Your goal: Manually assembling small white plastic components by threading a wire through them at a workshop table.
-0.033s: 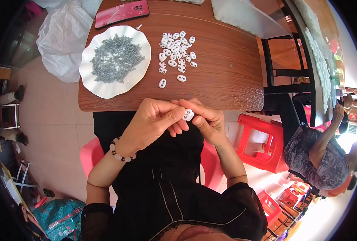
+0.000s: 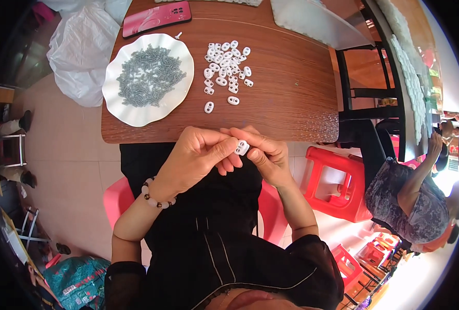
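Both hands meet just below the near edge of the wooden table [image 2: 291, 93], over my lap. My left hand [image 2: 196, 157], with a bead bracelet at the wrist, and my right hand [image 2: 268, 155] pinch one small white plastic toggle piece [image 2: 242, 147] between their fingertips. On the table beyond lies a loose pile of several like white pieces [image 2: 227, 64]. To its left, a white wavy-rimmed plate [image 2: 136, 116] holds a heap of small grey metal parts [image 2: 148, 76].
A pink phone [image 2: 157, 18] lies at the table's far edge. A white plastic bag [image 2: 79, 57] sits on the floor at left. A red stool [image 2: 332, 181] stands at right, another person [image 2: 410, 201] beyond it. I sit on a pink chair [image 2: 118, 199].
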Demonstrator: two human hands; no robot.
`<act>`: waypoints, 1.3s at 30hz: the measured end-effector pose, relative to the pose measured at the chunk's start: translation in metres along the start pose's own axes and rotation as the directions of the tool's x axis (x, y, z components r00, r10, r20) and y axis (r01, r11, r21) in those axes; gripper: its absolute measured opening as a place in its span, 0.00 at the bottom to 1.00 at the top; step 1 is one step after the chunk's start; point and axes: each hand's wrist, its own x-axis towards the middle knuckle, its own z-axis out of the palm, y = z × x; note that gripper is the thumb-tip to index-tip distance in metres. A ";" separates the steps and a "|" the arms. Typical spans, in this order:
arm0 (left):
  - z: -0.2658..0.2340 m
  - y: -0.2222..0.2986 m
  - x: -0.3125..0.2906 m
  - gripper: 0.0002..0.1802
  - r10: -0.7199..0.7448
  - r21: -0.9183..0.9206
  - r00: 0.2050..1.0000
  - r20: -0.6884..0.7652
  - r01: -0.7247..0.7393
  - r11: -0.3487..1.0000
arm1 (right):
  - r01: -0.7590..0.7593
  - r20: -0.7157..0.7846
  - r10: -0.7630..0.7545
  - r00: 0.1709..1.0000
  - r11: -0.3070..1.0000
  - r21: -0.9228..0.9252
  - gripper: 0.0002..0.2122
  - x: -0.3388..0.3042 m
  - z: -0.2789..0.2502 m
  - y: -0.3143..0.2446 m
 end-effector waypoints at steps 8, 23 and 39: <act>0.009 -0.005 -0.009 0.13 0.123 0.210 0.990 -0.068 -0.106 0.972 | -0.016 0.027 0.014 1.000 0.997 0.071 0.18 -0.002 0.001 0.006; 0.007 -0.020 -0.012 0.13 0.157 0.216 0.965 -0.210 -0.111 0.970 | 0.022 0.039 -0.032 0.999 0.976 0.217 0.14 0.001 0.007 0.009; 0.006 -0.030 0.001 0.12 0.049 -0.043 0.982 -0.180 -0.058 0.997 | -0.012 -0.018 0.017 1.000 0.964 0.265 0.14 -0.001 0.007 0.002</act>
